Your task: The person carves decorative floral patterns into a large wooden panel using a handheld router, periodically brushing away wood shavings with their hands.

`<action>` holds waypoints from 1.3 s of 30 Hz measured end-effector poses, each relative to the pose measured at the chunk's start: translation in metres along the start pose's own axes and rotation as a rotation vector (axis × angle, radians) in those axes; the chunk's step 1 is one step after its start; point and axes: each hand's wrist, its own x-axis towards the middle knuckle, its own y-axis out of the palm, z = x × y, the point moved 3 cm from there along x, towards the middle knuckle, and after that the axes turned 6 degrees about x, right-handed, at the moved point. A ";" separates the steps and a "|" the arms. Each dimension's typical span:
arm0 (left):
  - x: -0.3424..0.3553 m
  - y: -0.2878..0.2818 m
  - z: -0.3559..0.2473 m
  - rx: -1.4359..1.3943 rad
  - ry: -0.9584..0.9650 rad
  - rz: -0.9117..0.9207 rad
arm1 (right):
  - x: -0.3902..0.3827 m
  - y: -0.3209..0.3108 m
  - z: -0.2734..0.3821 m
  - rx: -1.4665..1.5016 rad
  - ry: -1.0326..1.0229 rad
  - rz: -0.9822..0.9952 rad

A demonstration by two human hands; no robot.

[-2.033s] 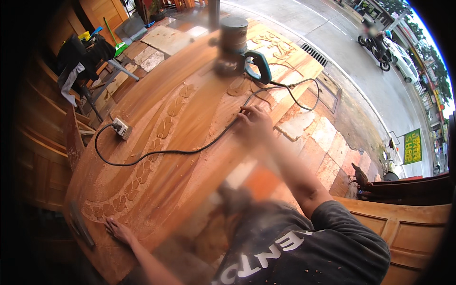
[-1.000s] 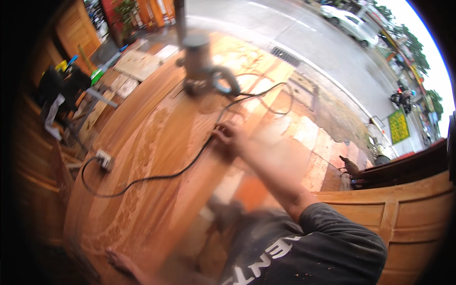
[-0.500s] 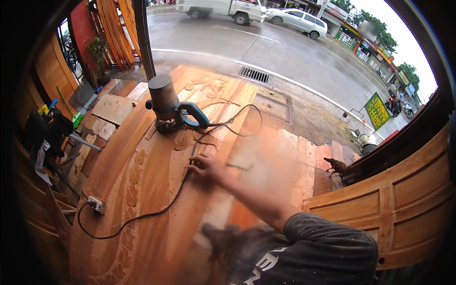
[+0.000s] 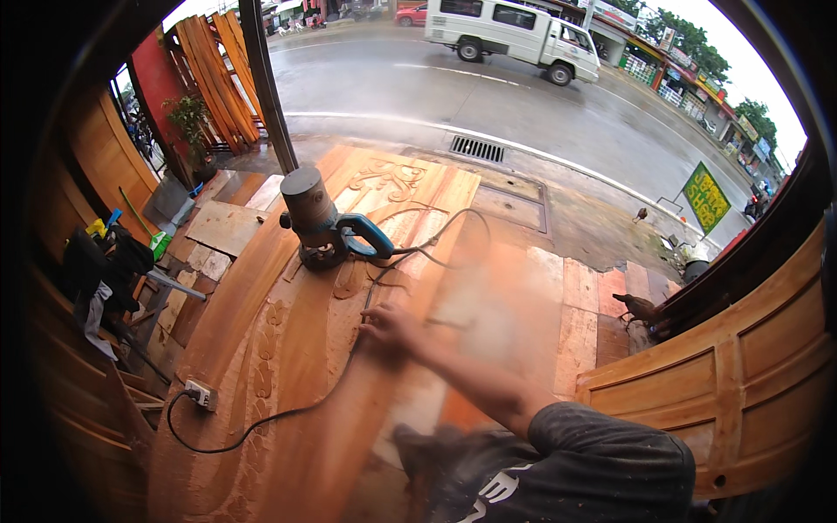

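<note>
Wooden panel (image 4: pixel 301 349), smooth bands beside rough carved ones; matt metal-looking router (image 4: pixel 310 206); smooth rubbery-looking cord (image 4: pixel 207 451).

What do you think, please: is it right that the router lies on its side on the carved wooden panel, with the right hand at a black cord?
Not quite: the router stands upright, as the head view shows, on the carved wooden panel, with the right hand at a black cord.

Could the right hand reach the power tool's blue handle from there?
Probably yes: the right hand is at the black cord near the blue handle, with only cord seemingly between.
</note>
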 end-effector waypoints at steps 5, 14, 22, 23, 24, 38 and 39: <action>0.003 0.021 0.011 0.138 0.099 -0.032 | -0.001 0.002 0.000 0.058 0.009 -0.027; 0.006 0.007 0.017 0.274 0.283 -0.069 | 0.002 -0.005 0.010 0.020 -0.017 -0.021; 0.016 0.014 0.053 0.227 -0.113 0.179 | 0.000 0.021 0.012 0.050 -0.059 -0.044; 0.006 0.036 0.018 0.134 -0.037 0.182 | -0.001 0.008 -0.023 0.001 -0.069 -0.065; 0.015 0.050 0.004 0.163 0.141 0.181 | 0.001 0.002 -0.051 0.086 0.045 -0.090; -0.001 0.001 -0.015 -0.178 0.023 0.178 | 0.008 0.005 0.014 0.125 0.123 0.012; -0.001 -0.003 -0.018 -0.227 0.014 0.174 | 0.016 0.004 0.033 0.017 -0.028 0.074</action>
